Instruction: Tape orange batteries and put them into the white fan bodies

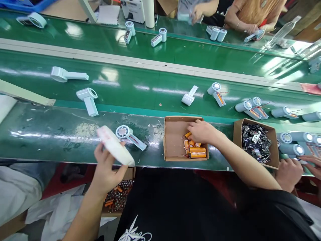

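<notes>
My left hand (108, 169) is closed around a thick white roll (116, 147) with faint reddish marks, tilted above the near bench edge. Just behind the roll, a pale blue handheld fan body (135, 140) lies on the bench, its handle uncovered and a red wire inside. My right hand (203, 131) reaches into a shallow cardboard box (174, 139), fingers bent down at the right side. Several orange cylindrical batteries (197, 152) lie there, one against the fingers. The fingertips are hidden, so what they grip does not show.
Pale blue fan bodies, one a closed-looking fan (69, 74), lie along the green conveyor (140, 85). A carton of small circuit boards (257, 139) stands right, beside a co-worker's hands (289, 172). More people work across the line. A box of small parts (117, 197) sits below the bench.
</notes>
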Demonstrator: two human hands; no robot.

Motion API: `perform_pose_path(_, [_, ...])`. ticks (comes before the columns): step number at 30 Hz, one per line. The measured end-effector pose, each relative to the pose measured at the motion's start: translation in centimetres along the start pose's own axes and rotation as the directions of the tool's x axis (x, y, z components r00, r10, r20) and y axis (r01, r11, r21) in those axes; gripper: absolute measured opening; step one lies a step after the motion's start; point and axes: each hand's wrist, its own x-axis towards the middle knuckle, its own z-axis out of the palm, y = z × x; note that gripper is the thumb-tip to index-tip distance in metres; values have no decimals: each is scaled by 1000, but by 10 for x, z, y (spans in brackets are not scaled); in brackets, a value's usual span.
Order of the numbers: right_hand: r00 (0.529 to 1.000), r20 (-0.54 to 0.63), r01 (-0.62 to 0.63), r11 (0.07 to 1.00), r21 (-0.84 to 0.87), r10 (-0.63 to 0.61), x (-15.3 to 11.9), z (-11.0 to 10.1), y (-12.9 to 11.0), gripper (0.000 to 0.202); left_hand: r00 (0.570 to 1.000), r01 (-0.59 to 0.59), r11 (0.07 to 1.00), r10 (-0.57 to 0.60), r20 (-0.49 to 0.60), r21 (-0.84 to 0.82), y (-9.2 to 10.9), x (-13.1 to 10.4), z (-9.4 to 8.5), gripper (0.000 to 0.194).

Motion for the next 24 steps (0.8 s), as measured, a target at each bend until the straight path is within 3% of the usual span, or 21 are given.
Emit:
perform_pose_path(2, [986,158,58,998,-2,-57,19,2,9,30,991,-128,990,125,50,56,15,11,9,43])
perform_pose_path(4, [961,227,148,986,71,-161,34,5,9,26,971,-234,968,230,60,86,28,21,15,43])
perform_pose_path(7, [951,181,200,946,254,-250,40,7,13,24,953,-299,946,288,99,125,39,29,18,43])
perform_pose_path(11, [987,101,63,890,451,-121,31,10,28,29,947,-297,944,272,170,145,42,28,14,49])
perform_pose_path(14, [987,133,39,930,366,-94,24,11,24,32,944,-296,946,267,193,135,40,26,13,52])
perform_pose_path(20, [955,289,25,993,119,-59,27,1,-8,35,937,-309,946,285,200,100,35,27,19,45])
perform_pose_path(24, [956,278,54,987,154,-95,25,3,5,30,939,-308,945,283,193,111,36,26,20,42])
